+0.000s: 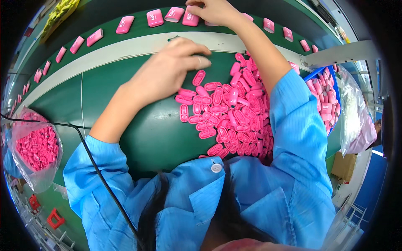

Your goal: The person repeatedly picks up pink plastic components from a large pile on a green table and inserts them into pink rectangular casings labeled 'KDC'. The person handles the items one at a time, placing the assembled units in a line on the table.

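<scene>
My right hand (pixel 214 11) reaches to the far green belt, its fingers closed at the upper edge of a flat pink case (pixel 191 17) with white print. My left hand (pixel 165 69), slightly blurred, hovers over the near green table by the pale rail. Its thumb and forefinger point right and stand apart, with nothing visible between them. Right of it and below lies a loose heap of small oval pink caps (pixel 234 108), many showing their hollow side. A single cap (pixel 199 78) sits just under the left fingertips.
More pink cases (pixel 124 25) stand spaced along the belt. A pale rail (pixel 113 49) divides belt from table. At right is a blue bin (pixel 333 75) of pink cases; at left, a clear bag (pixel 37 144) of pink pieces. A black cable (pixel 100 169) crosses near my left arm.
</scene>
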The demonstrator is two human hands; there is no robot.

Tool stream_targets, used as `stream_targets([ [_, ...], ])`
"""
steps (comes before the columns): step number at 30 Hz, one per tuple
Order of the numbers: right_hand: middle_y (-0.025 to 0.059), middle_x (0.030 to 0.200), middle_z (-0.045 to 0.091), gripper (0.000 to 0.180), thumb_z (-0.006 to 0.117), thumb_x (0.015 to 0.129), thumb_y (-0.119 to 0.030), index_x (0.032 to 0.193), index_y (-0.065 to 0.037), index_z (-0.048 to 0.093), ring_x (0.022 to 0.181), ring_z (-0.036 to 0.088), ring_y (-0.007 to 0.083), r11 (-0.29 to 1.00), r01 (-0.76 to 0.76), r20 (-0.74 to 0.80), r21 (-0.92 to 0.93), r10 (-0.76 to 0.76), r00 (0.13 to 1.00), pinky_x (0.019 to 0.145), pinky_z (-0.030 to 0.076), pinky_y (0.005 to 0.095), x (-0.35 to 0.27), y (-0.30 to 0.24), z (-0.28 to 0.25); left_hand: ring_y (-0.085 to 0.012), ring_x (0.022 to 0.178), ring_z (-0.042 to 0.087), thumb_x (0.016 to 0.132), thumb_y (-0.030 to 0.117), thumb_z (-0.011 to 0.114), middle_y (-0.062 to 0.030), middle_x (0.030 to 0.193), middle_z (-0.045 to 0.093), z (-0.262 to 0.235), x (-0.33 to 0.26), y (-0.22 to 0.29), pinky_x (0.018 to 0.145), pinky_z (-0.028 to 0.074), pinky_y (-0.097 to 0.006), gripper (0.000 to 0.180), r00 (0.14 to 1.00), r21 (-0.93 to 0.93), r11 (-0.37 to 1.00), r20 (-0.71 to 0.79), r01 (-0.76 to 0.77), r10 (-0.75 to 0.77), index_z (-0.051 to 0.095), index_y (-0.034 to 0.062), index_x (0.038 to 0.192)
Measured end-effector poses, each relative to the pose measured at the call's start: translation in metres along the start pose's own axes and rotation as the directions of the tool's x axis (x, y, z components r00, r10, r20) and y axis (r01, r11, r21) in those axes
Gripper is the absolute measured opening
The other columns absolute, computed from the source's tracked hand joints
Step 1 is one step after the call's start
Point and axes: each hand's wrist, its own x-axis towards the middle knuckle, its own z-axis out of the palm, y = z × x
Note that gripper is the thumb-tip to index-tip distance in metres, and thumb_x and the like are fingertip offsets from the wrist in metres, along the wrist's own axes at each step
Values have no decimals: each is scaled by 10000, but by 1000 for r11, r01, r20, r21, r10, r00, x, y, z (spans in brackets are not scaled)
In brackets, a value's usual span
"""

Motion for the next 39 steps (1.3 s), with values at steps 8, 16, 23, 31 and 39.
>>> stream_targets([
  [8,215,818,640,204,656,753,-194,778,8,634,804,617,376,988,8,-125,-156,-28,992,745,491,409,21,-25,38,-293,1023,538,756,43,643,-99,1090,577,6,-12,0,901,433,-378,286,985,-48,988,96,148,-143,625,45,1041],
  [16,96,798,646,193,692,785,-59,924,26,589,686,610,107,811,-149,-84,565,236,968,582,482,224,-48,-39,-31,-294,978,573,729,50,673,-103,1061,579,13,-5,17,854,469,-364,343,983,-94,978,18,184,-183,592,40,1062],
  [23,51,904,654,340,685,812,-220,1056,4,610,809,594,94,920,-262,95,292,244,965,699,470,242,-100,8,-38,-289,913,591,736,64,679,-117,1027,587,14,11,20,811,484,-357,263,962,-23,971,146,238,-232,613,28,988],
  [31,137,1078,611,541,696,734,-428,1113,-53,607,1000,563,278,984,25,-78,-177,-40,996,860,457,373,-42,10,-20,-339,1104,486,747,226,705,-158,1200,501,7,-24,43,941,404,-397,527,931,-3,933,-62,361,-360,534,62,1218],
  [39,136,1077,587,494,697,721,-383,1060,-38,595,1054,534,326,963,-37,56,-266,54,997,910,431,411,-35,7,-9,-519,1335,92,579,544,771,-215,1480,140,21,-59,112,949,159,-737,948,922,-43,946,245,320,-301,383,214,1379],
])
